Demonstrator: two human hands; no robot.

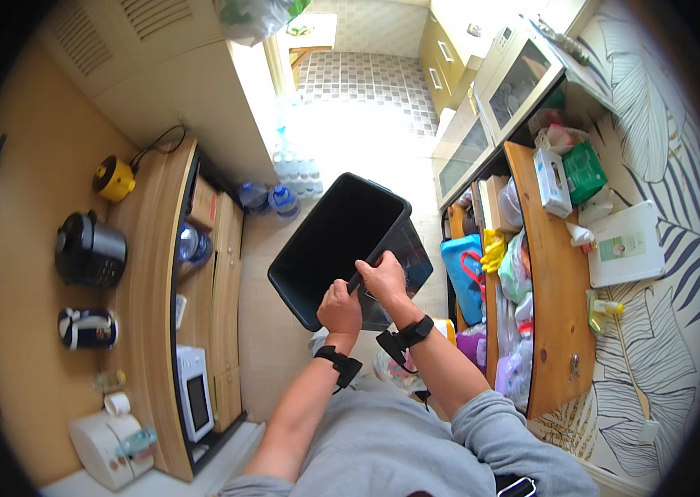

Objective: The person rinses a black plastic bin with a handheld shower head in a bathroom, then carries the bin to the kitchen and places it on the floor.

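Near the middle of the view is a dark, rectangular plastic bin (331, 242), tilted so that its open mouth and dark inside show. My left hand (340, 307) is closed on the rim at the near edge of the bin. Just to its right, my right hand (384, 276) grips the same rim, thumb and fingers around it. Both wrists wear black straps with small black devices. The side wall below the right hand looks glossy. No contents can be made out in the dark inside.
At left, a wooden sideboard (151, 310) bears a rice cooker (92, 250) and holds a microwave oven (193, 392). Large water bottles (284, 202) stand on the floor beyond the bin. At right is a wooden shelf unit (558, 310) packed with bags, a tissue box (552, 181) on top.
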